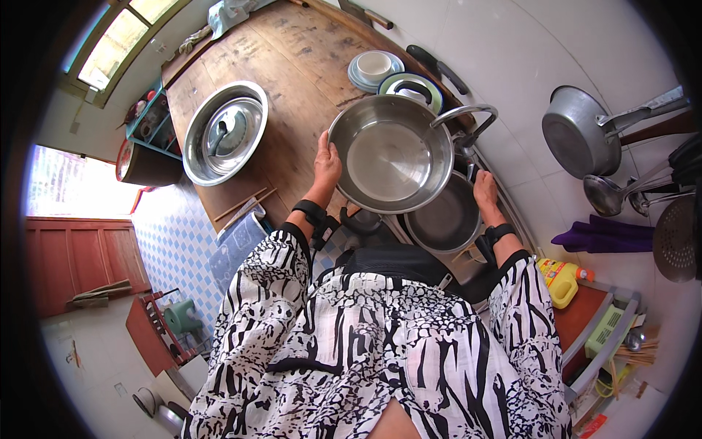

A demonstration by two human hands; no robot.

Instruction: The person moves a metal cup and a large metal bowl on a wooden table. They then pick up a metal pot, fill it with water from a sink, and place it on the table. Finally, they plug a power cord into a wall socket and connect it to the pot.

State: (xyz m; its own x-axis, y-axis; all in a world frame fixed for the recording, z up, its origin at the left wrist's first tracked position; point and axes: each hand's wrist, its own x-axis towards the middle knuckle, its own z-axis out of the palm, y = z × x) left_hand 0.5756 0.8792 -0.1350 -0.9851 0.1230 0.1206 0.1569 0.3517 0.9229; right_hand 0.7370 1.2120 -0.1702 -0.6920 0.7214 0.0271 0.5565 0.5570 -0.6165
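A wide stainless steel pan (390,156) with a raised metal loop handle is held over the right part of the wooden table. My left hand (328,163) grips its left rim, fingers outside and below. My right hand (485,189) is closed around a black handle at the pan's lower right; which vessel that handle belongs to cannot be told. The pan's bottom is shiny; whether it holds clear liquid is unclear. Partly hidden below it is a darker round pan (445,214). To the left, a steel basin (189,134) holds a glass lid (233,129) with a dark knob.
Stacked plates with a white bowl (374,66) and a green-rimmed dish (437,93) stand behind the pan. Chopsticks (241,204) and a blue cloth (237,249) lie at the table's near edge. A saucepan (584,131) and ladles (602,195) hang at right, above a yellow bottle (559,282).
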